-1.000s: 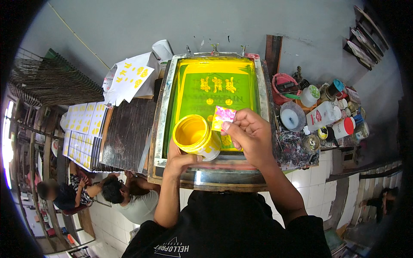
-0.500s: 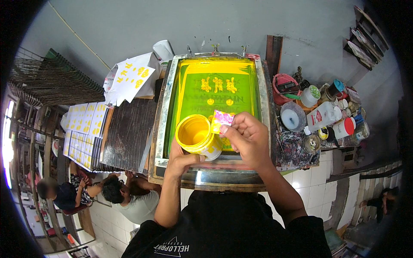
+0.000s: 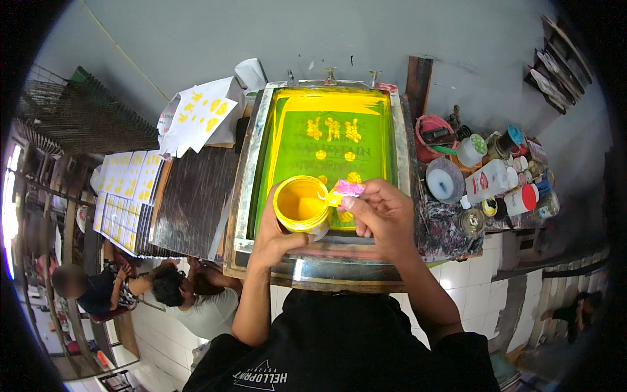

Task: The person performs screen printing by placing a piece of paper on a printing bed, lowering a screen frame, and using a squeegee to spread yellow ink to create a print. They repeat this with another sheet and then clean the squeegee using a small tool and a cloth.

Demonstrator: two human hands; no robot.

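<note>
My left hand [image 3: 269, 243] is wrapped round a yellow plastic tub [image 3: 315, 230], tilted so that its mouth faces me. Thick yellow ink [image 3: 299, 208] coats its inside wall and bottom. Between thumb and fingers, my right hand [image 3: 386, 214] pinches a small scraper card [image 3: 350, 189], pink on top and smeared yellow at its lower end. That yellow end is at the tub's right rim. Both hands are above a screen-printing frame [image 3: 263, 121] with a green mesh, yellow designs and a band of yellow ink along its far edge.
Printed sheets with yellow marks [image 3: 124, 179] lie in stacks on the left, beside a dark wooden board [image 3: 192, 196]. A paint-stained side table [image 3: 444, 235] on the right holds a white bowl [image 3: 442, 181], a jug [image 3: 486, 179] and several jars. Two people [image 3: 196, 310] sit at lower left.
The scraper card has tipped over and come down against the tub's right rim as my right hand turned. The tub has shifted slightly right and its mouth looks a little more upright.
</note>
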